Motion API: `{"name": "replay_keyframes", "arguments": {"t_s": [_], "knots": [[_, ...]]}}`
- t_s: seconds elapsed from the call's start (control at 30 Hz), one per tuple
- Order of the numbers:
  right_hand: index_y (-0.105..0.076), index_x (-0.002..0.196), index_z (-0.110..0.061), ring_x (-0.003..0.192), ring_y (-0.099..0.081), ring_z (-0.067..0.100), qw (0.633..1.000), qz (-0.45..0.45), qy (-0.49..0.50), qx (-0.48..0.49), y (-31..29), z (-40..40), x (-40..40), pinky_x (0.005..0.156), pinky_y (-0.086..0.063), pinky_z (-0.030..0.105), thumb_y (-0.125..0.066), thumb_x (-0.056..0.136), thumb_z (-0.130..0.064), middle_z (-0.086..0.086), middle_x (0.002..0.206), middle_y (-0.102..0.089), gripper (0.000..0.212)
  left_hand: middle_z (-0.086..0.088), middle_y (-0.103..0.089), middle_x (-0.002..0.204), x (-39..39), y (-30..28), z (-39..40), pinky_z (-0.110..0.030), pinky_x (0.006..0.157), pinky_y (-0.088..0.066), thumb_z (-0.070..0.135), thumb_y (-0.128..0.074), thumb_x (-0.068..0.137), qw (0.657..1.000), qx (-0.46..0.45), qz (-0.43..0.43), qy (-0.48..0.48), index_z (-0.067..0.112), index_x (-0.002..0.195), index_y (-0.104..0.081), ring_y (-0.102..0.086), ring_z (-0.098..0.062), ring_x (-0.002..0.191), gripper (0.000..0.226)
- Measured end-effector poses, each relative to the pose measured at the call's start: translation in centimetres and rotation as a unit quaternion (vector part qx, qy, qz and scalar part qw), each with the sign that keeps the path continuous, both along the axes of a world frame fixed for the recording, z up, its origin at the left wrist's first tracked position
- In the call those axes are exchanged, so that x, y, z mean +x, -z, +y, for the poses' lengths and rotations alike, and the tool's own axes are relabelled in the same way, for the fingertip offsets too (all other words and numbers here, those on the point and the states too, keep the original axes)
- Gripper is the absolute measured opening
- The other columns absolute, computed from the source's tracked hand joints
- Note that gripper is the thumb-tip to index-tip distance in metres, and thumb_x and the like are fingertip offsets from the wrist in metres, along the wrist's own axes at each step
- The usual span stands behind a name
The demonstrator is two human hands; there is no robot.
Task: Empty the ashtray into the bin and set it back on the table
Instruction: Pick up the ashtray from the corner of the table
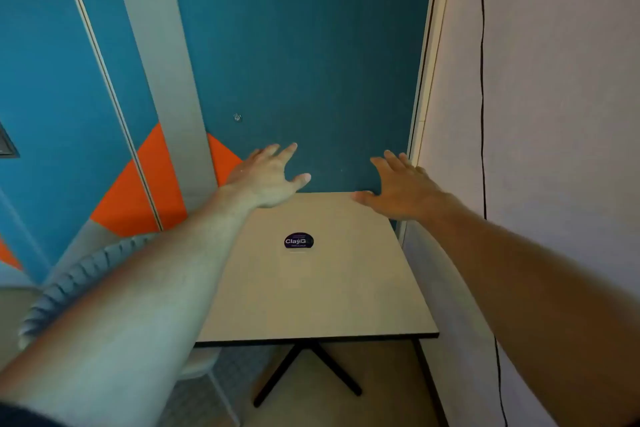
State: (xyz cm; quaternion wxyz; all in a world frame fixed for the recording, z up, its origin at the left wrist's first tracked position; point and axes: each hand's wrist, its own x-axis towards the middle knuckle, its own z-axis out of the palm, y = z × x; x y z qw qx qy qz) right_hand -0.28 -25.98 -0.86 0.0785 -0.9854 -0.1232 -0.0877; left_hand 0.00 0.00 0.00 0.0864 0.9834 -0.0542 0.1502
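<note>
A small square beige table with a dark edge stands against a teal wall. On its middle lies a round dark sticker or disc with white lettering; I cannot tell whether it is the ashtray. No bin is in view. My left hand hovers over the table's far left corner, palm down, fingers spread, holding nothing. My right hand hovers over the far right corner, also spread and holding nothing. Both forearms stretch forward above the table.
A grey ribbed chair back sits at the left beside the table. The table's black cross-shaped base shows beneath. A pale wall with a thin black cable closes the right side. A teal, orange and grey panelled wall lies left.
</note>
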Motion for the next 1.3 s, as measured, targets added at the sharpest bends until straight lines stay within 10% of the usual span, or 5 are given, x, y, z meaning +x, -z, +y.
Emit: {"name": "replay_keyframes", "arguments": {"t_s": [1.3], "knots": [[-0.009,0.155,-0.026,0.152,0.001,0.031,0.986,0.130,0.100,-0.020,16.6,4.0,37.2,0.119,-0.014,0.056,-0.040,0.086,-0.073,0.003,0.166,-0.003,0.090,-0.004,-0.016,0.164,42.2,15.8,2.5,-0.053,0.115,-0.026,0.068,-0.043,0.088,0.981,0.033,0.154,0.115,0.029,0.155,-0.011,-0.016,-0.027,0.148,0.085]]}}
